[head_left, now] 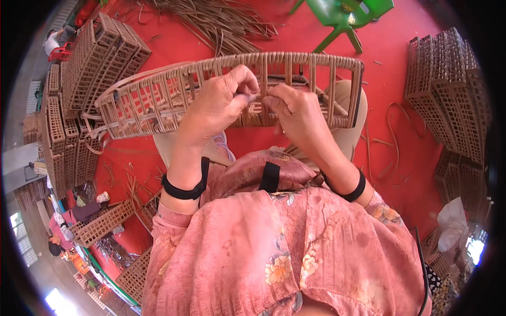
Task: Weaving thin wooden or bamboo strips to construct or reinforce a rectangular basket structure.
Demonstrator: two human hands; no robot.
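A long brown wicker basket (pixel 321 62) lies across my lap, with wrapped rims and upright slats along its side. My left hand (pixel 215 102) is over its middle, fingers curled and thumb pressed toward the index finger. Close beside it, my right hand (pixel 296 108) pinches at an upright slat near the centre. The fingertips of both hands nearly meet there. Whatever lies between them is too small and too covered to make out. At the basket's left end, loose strands (pixel 97 131) stick out and curl.
Stacks of finished-looking wicker baskets stand at the left (pixel 100 58) and right (pixel 448 89). A heap of loose strips (pixel 224 23) lies ahead on the red floor (pixel 392 63), near a green plastic chair (pixel 342 18). Other people sit at the far left. A white plastic bag (pixel 452 226) is at right.
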